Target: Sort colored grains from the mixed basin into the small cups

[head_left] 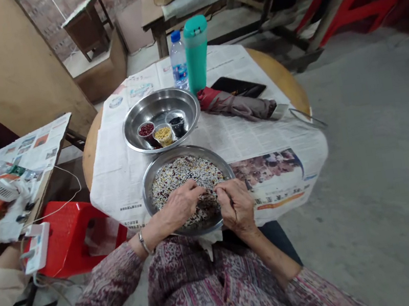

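By the table [287, 75] edge, seeds [180, 172] could be spilled if the bowl [148, 193] is bumped by the left hand [181, 203] or right hand [238, 204], both curled; what is held can't be told.

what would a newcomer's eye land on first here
Probably the bright turquoise bottle, upright at the far side of the newspaper-covered round table. The red stool left of the table likely comes next. Then the metal basin of speckled grains at the near edge, with the left hand and right hand over it.
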`<move>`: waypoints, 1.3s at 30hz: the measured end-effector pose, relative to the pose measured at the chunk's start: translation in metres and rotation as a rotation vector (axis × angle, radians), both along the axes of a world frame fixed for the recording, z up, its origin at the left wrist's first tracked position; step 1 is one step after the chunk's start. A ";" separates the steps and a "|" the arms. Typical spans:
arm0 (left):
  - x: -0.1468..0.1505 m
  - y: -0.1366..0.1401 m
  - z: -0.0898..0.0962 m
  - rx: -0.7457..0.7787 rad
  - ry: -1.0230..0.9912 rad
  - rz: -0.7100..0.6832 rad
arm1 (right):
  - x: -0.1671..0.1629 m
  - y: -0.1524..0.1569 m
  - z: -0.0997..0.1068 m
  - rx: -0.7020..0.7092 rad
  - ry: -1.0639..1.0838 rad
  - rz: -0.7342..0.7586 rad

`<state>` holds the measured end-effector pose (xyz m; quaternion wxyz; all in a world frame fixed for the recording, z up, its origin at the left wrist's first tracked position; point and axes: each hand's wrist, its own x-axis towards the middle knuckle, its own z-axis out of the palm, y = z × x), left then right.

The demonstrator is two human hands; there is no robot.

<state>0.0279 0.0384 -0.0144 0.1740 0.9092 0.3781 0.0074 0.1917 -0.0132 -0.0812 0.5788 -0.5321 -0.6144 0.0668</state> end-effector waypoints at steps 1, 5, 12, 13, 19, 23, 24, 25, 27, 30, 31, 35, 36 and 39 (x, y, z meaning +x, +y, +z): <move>0.004 0.008 -0.001 0.040 -0.006 0.024 | 0.000 0.000 0.000 0.002 0.001 0.002; 0.004 0.033 0.001 0.234 -0.112 0.161 | 0.000 0.000 0.000 0.010 -0.002 -0.001; -0.005 0.041 0.006 0.253 0.046 0.273 | 0.001 0.000 0.000 -0.009 0.016 -0.001; -0.004 0.042 0.005 0.220 0.049 0.235 | 0.001 0.000 0.000 -0.008 0.016 -0.002; 0.003 0.035 0.005 -0.044 -0.046 -0.017 | 0.000 0.000 0.000 0.012 0.014 0.003; -0.013 0.007 0.016 -0.098 -0.047 -0.072 | -0.001 0.000 0.002 0.010 -0.003 -0.005; -0.020 0.000 0.019 -0.113 -0.030 -0.077 | -0.001 0.000 0.003 0.011 -0.008 -0.007; -0.027 -0.007 0.021 -0.124 -0.004 -0.081 | -0.001 0.000 0.003 0.014 -0.012 -0.008; -0.041 -0.017 0.023 -0.121 0.074 -0.086 | -0.001 0.000 0.003 0.021 -0.015 -0.009; -0.054 -0.020 0.022 0.006 0.166 0.041 | -0.001 0.000 0.003 0.021 -0.013 -0.009; -0.056 -0.018 0.022 0.060 0.177 0.115 | -0.001 0.000 0.002 0.017 -0.010 -0.011; -0.054 -0.002 0.019 0.117 0.119 0.315 | -0.001 0.001 0.000 0.010 -0.003 -0.018; -0.051 0.001 0.017 0.089 0.080 0.311 | -0.001 0.001 0.000 0.012 -0.005 -0.018; -0.037 0.004 0.009 -0.024 -0.064 0.211 | 0.000 0.001 0.002 0.021 -0.020 -0.017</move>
